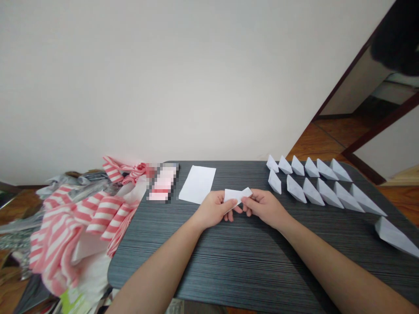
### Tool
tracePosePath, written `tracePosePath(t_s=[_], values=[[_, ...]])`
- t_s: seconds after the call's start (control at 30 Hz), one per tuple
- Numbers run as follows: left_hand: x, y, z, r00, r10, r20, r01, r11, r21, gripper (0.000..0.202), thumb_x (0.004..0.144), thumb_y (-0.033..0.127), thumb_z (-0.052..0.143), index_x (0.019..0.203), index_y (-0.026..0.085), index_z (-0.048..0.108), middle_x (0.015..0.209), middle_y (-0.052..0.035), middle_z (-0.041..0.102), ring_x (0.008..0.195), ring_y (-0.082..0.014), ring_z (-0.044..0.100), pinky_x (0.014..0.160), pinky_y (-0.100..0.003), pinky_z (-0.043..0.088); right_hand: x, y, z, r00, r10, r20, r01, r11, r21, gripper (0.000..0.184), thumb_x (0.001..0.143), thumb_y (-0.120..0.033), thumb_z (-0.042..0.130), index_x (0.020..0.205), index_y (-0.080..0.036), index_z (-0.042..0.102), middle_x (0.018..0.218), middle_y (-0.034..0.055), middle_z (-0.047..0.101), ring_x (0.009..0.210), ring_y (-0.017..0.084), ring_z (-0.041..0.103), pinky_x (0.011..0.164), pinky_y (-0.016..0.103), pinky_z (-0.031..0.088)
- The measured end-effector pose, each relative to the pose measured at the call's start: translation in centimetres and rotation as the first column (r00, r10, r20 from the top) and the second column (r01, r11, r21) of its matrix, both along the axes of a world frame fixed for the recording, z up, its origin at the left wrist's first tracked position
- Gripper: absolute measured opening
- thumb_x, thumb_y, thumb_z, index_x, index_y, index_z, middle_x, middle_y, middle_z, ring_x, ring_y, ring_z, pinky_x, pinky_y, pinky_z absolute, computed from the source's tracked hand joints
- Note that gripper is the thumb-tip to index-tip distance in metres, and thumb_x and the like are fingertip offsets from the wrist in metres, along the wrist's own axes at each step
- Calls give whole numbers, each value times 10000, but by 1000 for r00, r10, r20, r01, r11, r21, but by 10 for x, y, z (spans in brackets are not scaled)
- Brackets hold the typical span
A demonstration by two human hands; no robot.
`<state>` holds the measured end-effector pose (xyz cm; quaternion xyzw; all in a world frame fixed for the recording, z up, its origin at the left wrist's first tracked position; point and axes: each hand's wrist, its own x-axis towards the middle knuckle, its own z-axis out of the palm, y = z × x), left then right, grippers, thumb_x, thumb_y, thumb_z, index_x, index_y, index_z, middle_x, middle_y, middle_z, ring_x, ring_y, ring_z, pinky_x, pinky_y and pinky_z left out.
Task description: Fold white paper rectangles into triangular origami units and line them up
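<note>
Between my two hands, above the middle of the dark table, is a small folded piece of white paper [233,196]. My left hand [214,208] pinches its left part, thumb on top and fingers beneath. At the right end, my right hand [262,206] grips a narrow slanted flap of the same paper with thumb and fingers. A flat white paper sheet [197,184] lies on the table just beyond my left hand. To the right of my right hand stand several folded white paper shapes [296,189] in two rows.
The dark wood-grain table [209,261] reaches toward a pale wall [196,87]. One more folded paper shape [394,235] sits near the right edge. A pixelated flat item [163,182] lies at the back left. Red-and-white striped cloth [75,213] is heaped left of the table.
</note>
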<state>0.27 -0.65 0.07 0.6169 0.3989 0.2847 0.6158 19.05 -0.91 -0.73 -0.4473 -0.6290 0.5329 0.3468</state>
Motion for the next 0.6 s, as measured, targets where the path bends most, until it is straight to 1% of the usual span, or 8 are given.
tracePosePath(t_s=[0.17,0.23,0.37,0.5,0.53,0.6], values=[[1,0,0,1000,2,27,-2,1000,-16,299,837,380,506,845,98,607,751,-71,674,467,-71,534,420,-183,384,0,-1,3,999,26,24,-26,999,24,262,827,-386,547,698,-160,578,579,-1,591,488,109,534,483,225,426],[2,0,-1,999,7,33,-7,1000,-13,294,833,378,513,855,99,603,768,-75,674,474,-70,534,428,-182,395,0,-1,3,1000,2,25,-2,999,37,251,832,-384,541,711,-166,569,584,-3,591,485,110,536,483,229,430],[3,-1,-3,1000,4,24,-4,1000,-13,289,831,372,516,852,97,602,797,-86,677,480,-65,531,440,-180,407,-1,0,0,996,-83,-15,83,996,39,244,819,-395,556,709,-177,549,576,-8,591,478,112,536,486,235,431],[3,-1,-2,1000,7,26,-7,1000,-2,277,828,364,521,832,100,605,773,-75,672,478,-63,528,435,-178,394,-2,-1,1,1000,6,-2,-6,999,37,247,823,-379,550,699,-169,582,603,4,610,487,111,533,494,235,424],[3,-1,-2,1000,4,31,-4,1000,-1,276,826,364,523,831,101,605,770,-72,671,478,-63,530,433,-178,393,-2,-1,1,1000,11,17,-12,999,47,251,826,-376,547,692,-167,586,609,7,615,493,112,538,499,236,427],[3,-1,-2,999,-3,42,3,1000,-10,285,827,376,520,839,102,599,778,-75,672,480,-67,538,430,-181,394,-1,-1,2,999,-25,43,22,998,66,259,828,-377,544,679,-166,577,606,10,616,498,117,548,506,240,434]])
